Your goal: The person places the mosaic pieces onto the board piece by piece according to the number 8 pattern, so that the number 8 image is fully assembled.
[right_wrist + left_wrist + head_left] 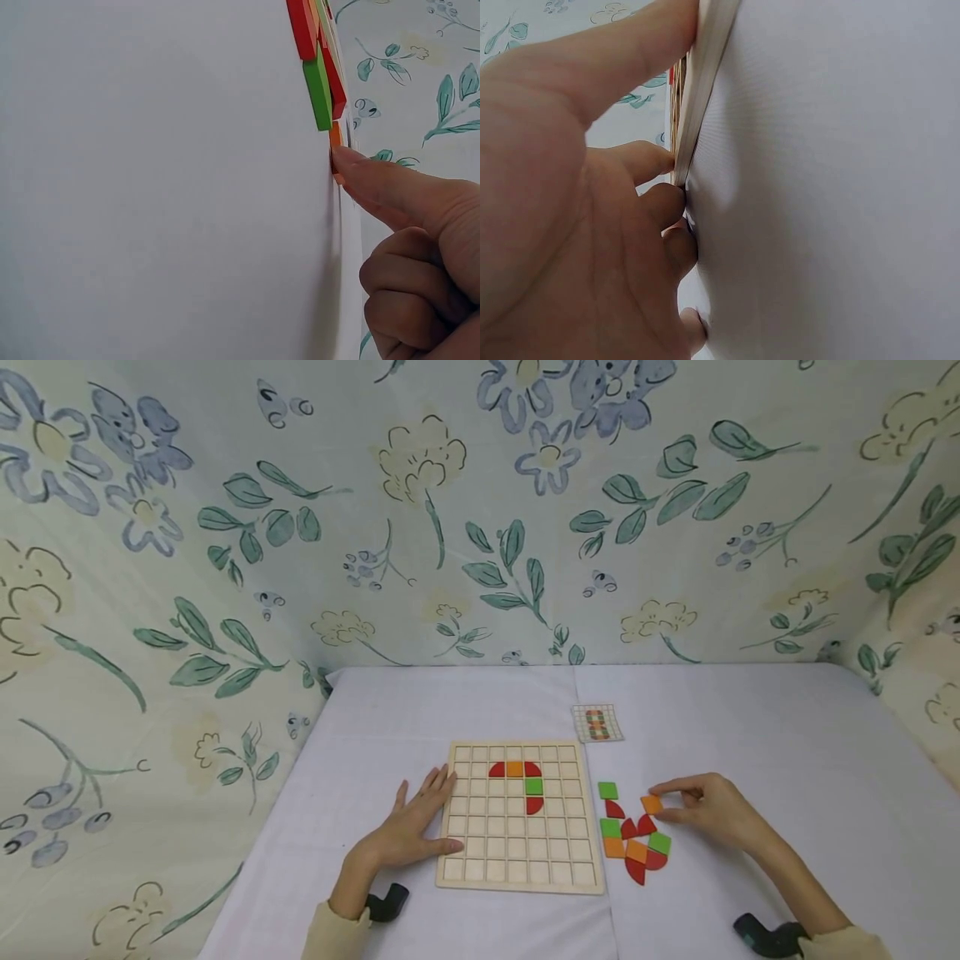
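Note:
A wooden grid board [495, 835] lies flat on the table. My left hand [408, 827] rests at its left edge with fingers spread, the thumb touching the frame; in the left wrist view the palm [577, 247] shows beside the board's side [709, 67]. On the board sit a red quarter-circle tile [497, 770], an orange square tile [514, 769], a green square tile [533, 787] and two more red quarter-circles. Right of the board, my right hand [708, 810] pinches an orange square tile [651, 804] between thumb and index finger; its other fingers curl inward [405, 292].
Several loose red, green and orange tiles [636, 851] lie in a cluster between the board and my right hand. Behind them is a small pattern card [597, 723] with a printed grid. White cloth [750, 718] covers the table; floral fabric [480, 527] hangs behind.

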Action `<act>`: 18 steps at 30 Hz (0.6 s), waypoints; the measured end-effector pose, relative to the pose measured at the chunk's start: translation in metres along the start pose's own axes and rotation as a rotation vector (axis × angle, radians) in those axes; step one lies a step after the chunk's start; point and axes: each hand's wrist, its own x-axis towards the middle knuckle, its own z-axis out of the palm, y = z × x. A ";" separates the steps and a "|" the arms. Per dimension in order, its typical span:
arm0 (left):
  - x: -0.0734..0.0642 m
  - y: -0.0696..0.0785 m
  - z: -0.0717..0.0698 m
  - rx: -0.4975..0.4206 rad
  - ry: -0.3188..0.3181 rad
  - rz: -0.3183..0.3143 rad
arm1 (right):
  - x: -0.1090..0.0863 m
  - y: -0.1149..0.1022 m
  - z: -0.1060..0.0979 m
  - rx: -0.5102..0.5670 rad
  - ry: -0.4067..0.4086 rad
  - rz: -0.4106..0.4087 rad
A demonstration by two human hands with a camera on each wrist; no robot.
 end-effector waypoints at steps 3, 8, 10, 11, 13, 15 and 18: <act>-0.001 0.000 -0.001 0.004 0.006 0.002 | 0.002 0.000 -0.001 0.006 -0.002 0.006; -0.001 0.000 -0.001 0.016 0.002 0.000 | 0.001 0.001 -0.001 0.007 -0.002 0.012; -0.001 0.000 -0.001 0.021 -0.004 -0.001 | 0.000 0.000 -0.001 -0.002 0.006 0.003; -0.001 0.000 -0.001 0.021 -0.004 0.000 | 0.000 -0.001 0.000 -0.010 0.009 -0.006; -0.001 0.000 -0.001 0.019 -0.001 0.002 | 0.000 -0.004 0.000 -0.028 0.021 -0.022; -0.001 0.000 -0.001 0.021 -0.004 -0.004 | 0.000 -0.008 0.000 -0.041 0.026 -0.034; -0.001 -0.001 0.000 0.017 -0.003 -0.007 | 0.002 -0.016 0.003 -0.040 0.026 -0.050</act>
